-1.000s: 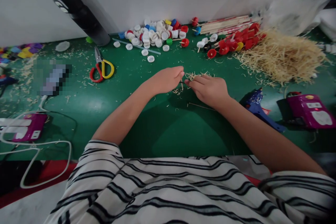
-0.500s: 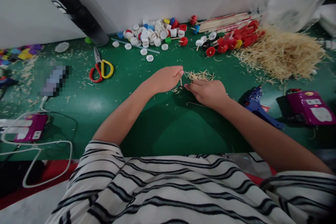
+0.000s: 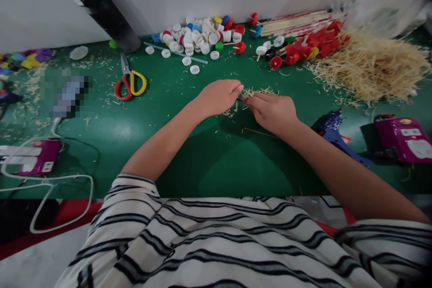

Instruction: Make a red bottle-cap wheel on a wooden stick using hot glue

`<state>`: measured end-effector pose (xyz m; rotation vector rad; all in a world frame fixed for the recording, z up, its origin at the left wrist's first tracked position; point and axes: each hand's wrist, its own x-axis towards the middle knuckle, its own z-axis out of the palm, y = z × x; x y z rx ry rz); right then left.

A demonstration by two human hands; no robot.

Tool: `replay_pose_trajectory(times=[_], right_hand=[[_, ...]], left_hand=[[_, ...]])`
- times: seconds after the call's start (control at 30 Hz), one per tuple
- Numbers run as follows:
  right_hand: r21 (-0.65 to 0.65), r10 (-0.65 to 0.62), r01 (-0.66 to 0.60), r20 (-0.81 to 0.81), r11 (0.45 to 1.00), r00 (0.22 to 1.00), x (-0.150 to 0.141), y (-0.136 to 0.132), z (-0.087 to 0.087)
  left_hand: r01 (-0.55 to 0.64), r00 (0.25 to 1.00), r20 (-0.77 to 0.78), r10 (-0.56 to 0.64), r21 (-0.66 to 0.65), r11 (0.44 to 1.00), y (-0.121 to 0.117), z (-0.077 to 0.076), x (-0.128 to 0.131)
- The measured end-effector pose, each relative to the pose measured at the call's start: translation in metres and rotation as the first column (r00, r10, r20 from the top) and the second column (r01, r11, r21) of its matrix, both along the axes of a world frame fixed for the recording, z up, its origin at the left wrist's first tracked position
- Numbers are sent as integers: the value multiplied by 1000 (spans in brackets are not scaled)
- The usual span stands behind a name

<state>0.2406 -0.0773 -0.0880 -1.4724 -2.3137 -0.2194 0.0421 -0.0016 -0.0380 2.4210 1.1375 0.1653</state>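
My left hand (image 3: 221,96) is closed, its fingers pinched on a short pale wooden stick (image 3: 236,105) whose end points down at the table. Just right of it, my right hand (image 3: 272,109) is wrapped round a small dark tool; only the dark tip (image 3: 239,99) shows, touching or very near the stick. Whether it is a blade I cannot tell. Curly wood shavings (image 3: 258,93) lie behind and under both hands. A thin skewer-like stick (image 3: 258,132) rests on the green table below my right wrist.
Bottle caps (image 3: 199,38) are heaped at the back, with red caps on sticks (image 3: 299,49) and wooden sticks (image 3: 293,24) to their right. A large shavings pile (image 3: 374,67), a blue glue gun (image 3: 337,137) and a purple box (image 3: 403,139) stand right. Scissors (image 3: 130,81) lie left.
My right hand moved slightly down along the stick, then back up against it. Both hands keep their grip. The whole view has shifted a little.
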Motion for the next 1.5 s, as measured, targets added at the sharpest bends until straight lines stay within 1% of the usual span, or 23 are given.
replay_pose_trajectory(times=[0.13, 0.3, 0.43, 0.53, 0.63, 0.8, 0.9, 1.03, 1.2, 1.37, 1.5], right_hand=[[-8, -24, 24, -13, 1000, 1000, 0, -1, -2], [1, -21, 21, -19, 1000, 1000, -1, 0, -5], [8, -32, 32, 5, 999, 999, 1, -2, -8], [-29, 10, -9, 46, 1000, 999, 5, -6, -11], [-52, 53, -49, 69, 997, 996, 6, -8, -13], [22, 37, -39, 80, 999, 996, 2, -3, -10], [57, 26, -29, 63, 998, 998, 0, 1, -5], [17, 17, -17, 17, 1000, 1000, 0, 3, -2], [-10, -13, 12, -12, 1000, 1000, 0, 2, -6], [-3, 4, -4, 18, 1000, 1000, 5, -1, -11], [-49, 64, -60, 89, 997, 994, 11, -5, -15]], left_hand=[[-5, 1000, -9, 5, 3, 1000, -1, 2, 2], [-16, 1000, -8, 16, -4, 1000, -3, 3, 3], [-17, 1000, -1, 17, -10, 1000, -2, 2, 1], [-24, 999, 27, 24, -15, 1000, 2, -2, -7], [-23, 998, 60, 26, -55, 998, 4, -5, -13], [17, 998, 62, -16, -27, 999, 0, -1, -7], [4, 999, 44, -3, -15, 1000, 0, 0, -3], [-14, 999, 37, 15, -14, 1000, 3, -2, -3], [-23, 998, 55, 24, -14, 1000, 4, -3, -2], [-18, 998, 63, 18, -11, 1000, 1, -2, -2], [-34, 998, 60, 36, -34, 999, 2, -4, -7]])
